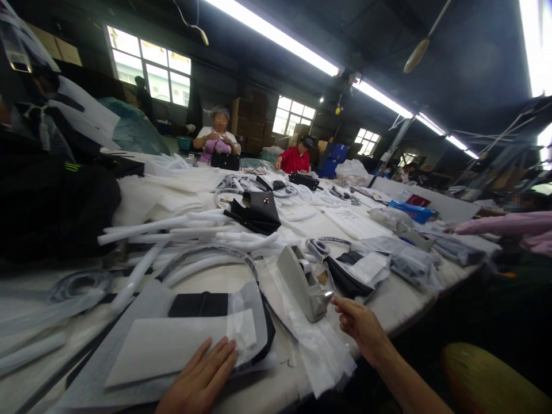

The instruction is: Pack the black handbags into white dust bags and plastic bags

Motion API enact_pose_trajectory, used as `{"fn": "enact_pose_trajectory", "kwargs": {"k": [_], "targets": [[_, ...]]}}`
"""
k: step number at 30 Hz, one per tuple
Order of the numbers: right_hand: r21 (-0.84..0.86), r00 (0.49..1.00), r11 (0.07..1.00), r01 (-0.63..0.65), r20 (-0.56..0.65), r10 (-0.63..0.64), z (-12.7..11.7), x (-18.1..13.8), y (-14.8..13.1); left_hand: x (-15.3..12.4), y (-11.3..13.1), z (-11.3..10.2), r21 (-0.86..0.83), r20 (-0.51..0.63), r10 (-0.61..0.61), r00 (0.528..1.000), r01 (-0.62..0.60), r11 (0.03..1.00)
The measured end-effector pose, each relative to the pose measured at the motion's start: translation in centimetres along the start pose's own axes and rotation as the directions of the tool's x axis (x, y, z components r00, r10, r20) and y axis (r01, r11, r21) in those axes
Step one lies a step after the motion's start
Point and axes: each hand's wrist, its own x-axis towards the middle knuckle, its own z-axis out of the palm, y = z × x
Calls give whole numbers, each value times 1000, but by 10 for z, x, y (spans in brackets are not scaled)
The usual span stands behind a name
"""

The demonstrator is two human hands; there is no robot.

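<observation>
Fingers (338,302) of your right hand (360,325): curled together at the near tip of the tape dispenser (302,282), lower centre-right of the frame. Whether any tape sits between them cannot be told. Pinch close to the cutter and keep your wrist low.
Left hand (202,374): spread flat and released, bottom centre, palm down on the white sheet (164,345). Keep that pressure even, so the sheet does not creep.
Black bag (198,305): just above your left fingertips, under clear wrap, lying flat with the sheet.
Dispenser body: grey, tilted, resting on loose plastic that looks slippery. Pull gently.
Table (401,299) middle: white wrapped straps (172,227) and an open black handbag (259,210), well apart from your hands.
Right edge: a co-worker's pink sleeve (509,224).
Far end: two seated people, one in a white top (217,141) and one in red (295,158).
</observation>
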Motion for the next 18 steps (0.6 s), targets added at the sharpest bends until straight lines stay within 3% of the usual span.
{"fn": "enact_pose_trajectory", "kwargs": {"k": [5, 9, 13, 15, 18], "targets": [[-99, 992, 987, 127, 8, -127, 2, 12, 22, 2, 2, -4, -10, 35, -20, 999, 21, 1000], [-291, 976, 932, 218, 40, -216, -9, 14, 18, 2, 4, -6, -16, 62, -52, 997, 53, 998], [-450, 928, 814, 367, 237, -287, -9, -9, -9, 3, 7, -8, -58, 46, -77, 996, 79, 995], [-501, 844, 698, 511, 447, -297, 4, -25, -28, 7, 9, -12, -79, 78, -118, 990, 125, 989], [-480, 614, 448, 754, 758, -221, 39, -44, -55, 15, 12, -20, -108, 101, -133, 986, 144, 984]]}}
